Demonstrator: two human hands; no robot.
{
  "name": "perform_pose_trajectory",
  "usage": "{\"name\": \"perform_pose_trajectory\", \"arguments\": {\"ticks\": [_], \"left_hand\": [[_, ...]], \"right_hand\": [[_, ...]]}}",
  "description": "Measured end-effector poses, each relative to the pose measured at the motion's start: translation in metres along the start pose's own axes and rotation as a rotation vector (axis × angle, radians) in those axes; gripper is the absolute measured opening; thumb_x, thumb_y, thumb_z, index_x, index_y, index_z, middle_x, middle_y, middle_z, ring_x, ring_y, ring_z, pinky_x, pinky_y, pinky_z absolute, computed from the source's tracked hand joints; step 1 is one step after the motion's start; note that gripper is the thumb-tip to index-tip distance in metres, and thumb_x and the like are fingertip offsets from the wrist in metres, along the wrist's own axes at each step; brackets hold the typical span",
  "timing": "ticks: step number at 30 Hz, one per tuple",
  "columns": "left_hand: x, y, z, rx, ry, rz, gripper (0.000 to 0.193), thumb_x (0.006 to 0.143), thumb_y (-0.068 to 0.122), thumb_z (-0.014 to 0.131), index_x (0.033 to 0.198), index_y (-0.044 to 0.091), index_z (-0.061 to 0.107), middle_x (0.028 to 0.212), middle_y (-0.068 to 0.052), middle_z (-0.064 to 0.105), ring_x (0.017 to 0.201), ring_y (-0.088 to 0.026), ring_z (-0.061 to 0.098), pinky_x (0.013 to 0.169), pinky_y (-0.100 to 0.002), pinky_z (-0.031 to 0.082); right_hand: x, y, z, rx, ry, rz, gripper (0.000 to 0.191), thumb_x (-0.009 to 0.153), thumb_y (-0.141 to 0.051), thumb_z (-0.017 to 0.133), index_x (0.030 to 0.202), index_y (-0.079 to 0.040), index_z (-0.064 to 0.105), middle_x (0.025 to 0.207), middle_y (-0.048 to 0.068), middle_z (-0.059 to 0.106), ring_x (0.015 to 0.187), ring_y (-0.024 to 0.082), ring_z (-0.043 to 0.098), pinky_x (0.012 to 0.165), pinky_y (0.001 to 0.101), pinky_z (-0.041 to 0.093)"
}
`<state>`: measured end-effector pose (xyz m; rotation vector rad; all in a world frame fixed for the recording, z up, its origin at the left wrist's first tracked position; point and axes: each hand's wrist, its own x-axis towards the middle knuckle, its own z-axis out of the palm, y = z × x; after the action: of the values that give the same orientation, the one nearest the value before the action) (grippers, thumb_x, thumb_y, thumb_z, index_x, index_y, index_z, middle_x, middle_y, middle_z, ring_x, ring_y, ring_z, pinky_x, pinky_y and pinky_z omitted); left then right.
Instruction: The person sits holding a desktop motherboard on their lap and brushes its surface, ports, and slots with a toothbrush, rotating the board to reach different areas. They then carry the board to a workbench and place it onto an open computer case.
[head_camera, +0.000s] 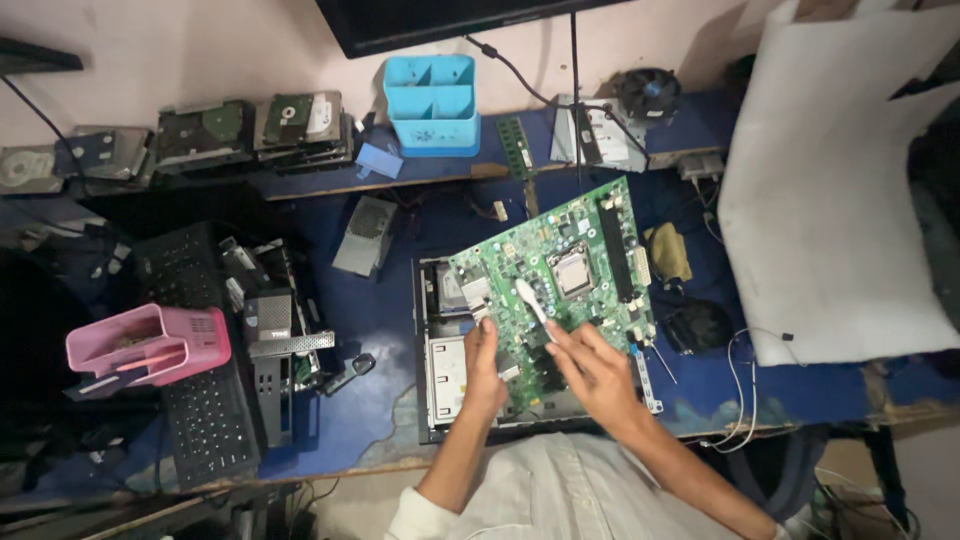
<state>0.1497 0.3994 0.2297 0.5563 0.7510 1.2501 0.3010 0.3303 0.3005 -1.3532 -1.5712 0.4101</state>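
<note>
**Head view: board tilted up, brush working near the socket**

Head camera is looking down on a blue surface (380, 310), and the green board (560, 270) is being propped at a slant above the open case (432, 400). The left hand (483, 368) is pinching the board's lower edge, fingers curled around it. The right hand (598, 372) is pinching a white brush (530, 300), its tip resting on the board just left of the socket (572, 270).

Risks from here, as I judge them: the board is hanging on one edge grip, so a slip could be dropping it onto the case. Bristles straying into the socket could be bending its contacts. Leaning hard could be flexing the board. A screwdriver (660, 362) is lying just beside the right hand, and a stray elbow could be knocking it off.
</note>
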Motion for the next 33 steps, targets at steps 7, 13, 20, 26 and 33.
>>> {"name": "perform_pose_trajectory", "arguments": {"ticks": [7,13,20,26,33], "left_hand": [[-0.001,0.001,0.005,-0.002,-0.129,-0.019,0.046,0.104,0.041,0.060,0.118,-0.002,0.067,0.106,-0.009,0.072,0.093,-0.017,0.067,0.082,-0.034,0.055],[-0.004,-0.004,0.010,-0.007,-0.136,-0.051,0.043,0.102,0.040,0.060,0.117,0.001,0.068,0.104,-0.006,0.072,0.091,-0.014,0.067,0.081,-0.031,0.055],[0.000,-0.005,0.007,0.216,-0.169,0.033,0.044,0.106,0.042,0.058,0.115,0.000,0.069,0.103,-0.005,0.071,0.091,-0.012,0.064,0.080,-0.030,0.053],[-0.004,-0.005,0.013,0.058,-0.163,-0.035,0.040,0.104,0.038,0.057,0.114,0.001,0.069,0.103,-0.005,0.072,0.091,-0.012,0.067,0.080,-0.030,0.054],[-0.006,-0.011,0.008,0.119,-0.222,0.026,0.038,0.112,0.036,0.058,0.113,-0.001,0.069,0.100,-0.002,0.068,0.091,-0.010,0.061,0.079,-0.029,0.050]], "right_hand": [[0.004,0.005,0.005,-0.029,0.031,-0.072,0.038,0.092,0.000,0.071,0.130,-0.003,0.070,0.080,0.006,0.056,0.060,0.012,0.052,0.052,0.0272,0.044],[0.014,-0.002,0.015,-0.005,0.054,-0.072,0.036,0.093,-0.001,0.071,0.129,-0.003,0.070,0.080,0.006,0.056,0.058,0.012,0.050,0.051,0.0277,0.042],[0.035,-0.008,0.004,-0.048,0.058,-0.067,0.038,0.093,-0.001,0.072,0.130,-0.004,0.070,0.077,0.007,0.057,0.056,0.015,0.049,0.050,0.0293,0.042],[0.033,-0.022,0.006,-0.050,0.082,-0.123,0.039,0.092,-0.001,0.073,0.130,-0.005,0.069,0.081,0.007,0.058,0.060,0.015,0.053,0.054,0.0292,0.047],[0.036,-0.019,-0.006,-0.082,0.082,-0.133,0.039,0.093,-0.001,0.073,0.132,-0.005,0.069,0.081,0.007,0.055,0.062,0.016,0.053,0.056,0.0304,0.045]]}}
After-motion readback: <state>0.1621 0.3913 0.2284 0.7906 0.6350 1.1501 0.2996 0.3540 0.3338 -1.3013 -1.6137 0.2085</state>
